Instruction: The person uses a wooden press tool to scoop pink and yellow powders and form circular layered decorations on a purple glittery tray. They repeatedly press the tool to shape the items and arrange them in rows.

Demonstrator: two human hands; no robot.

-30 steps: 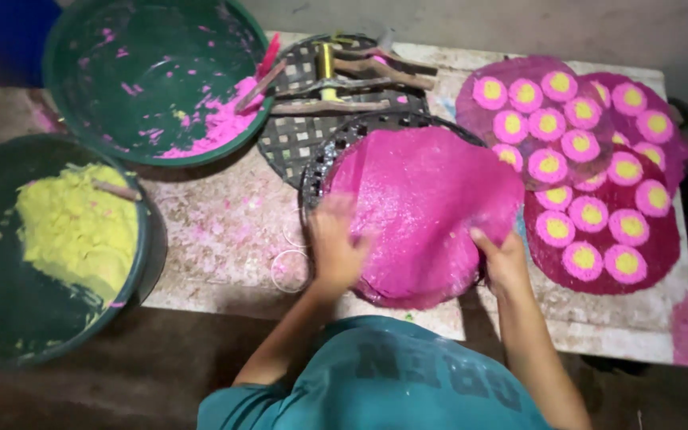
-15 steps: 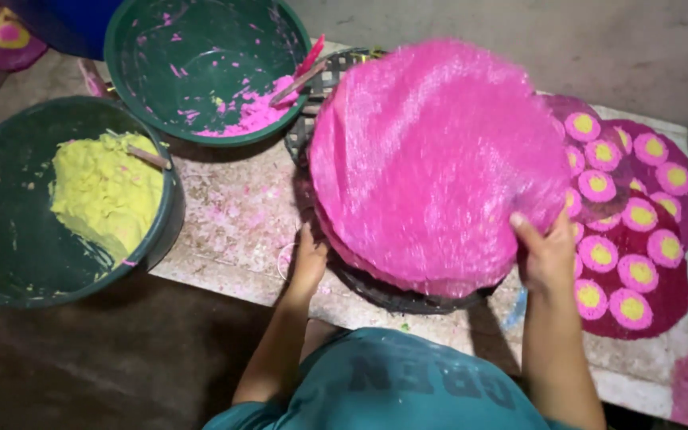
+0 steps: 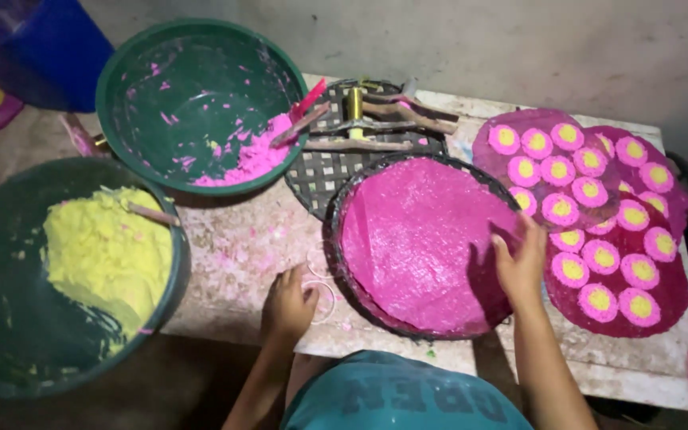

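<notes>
While the round pink sheet (image 3: 424,247) lies flat inside a dark woven tray (image 3: 336,239) near the middle of the surface (image 3: 232,247), the right hand (image 3: 521,263) rests on the sheet's right edge, fingers spread and flat against it, pinching nothing. One such pink sheet fills this tray almost to its rim. The left hand (image 3: 287,302) sits on the surface just left of the tray, fingers curled loosely downward; whether it holds anything I cannot tell. Just beside that hand lie thin pale rings (image 3: 320,287), two as far as I can make out.

Behind the tray lies a second woven tray (image 3: 320,171), partly covered by the first, with several wooden sticks (image 3: 376,131) laid across it; I count about four, though they overlap.

To the right, two darker pink sheets (image 3: 662,295) overlap on the surface, both carrying small pink discs with yellow centres (image 3: 557,170). About twenty-two discs show, some partly hidden by the sheets' overlap and by the right hand.

To the left stand two green basins. The far green basin (image 3: 133,72) holds a small heap of pink paste (image 3: 252,159) and smears along its wall. The near green basin (image 3: 9,350) holds a larger mound of yellow paste (image 3: 105,255) with one stick (image 3: 151,213) lying in it.

A blue container (image 3: 49,56) stands at the far left corner.
</notes>
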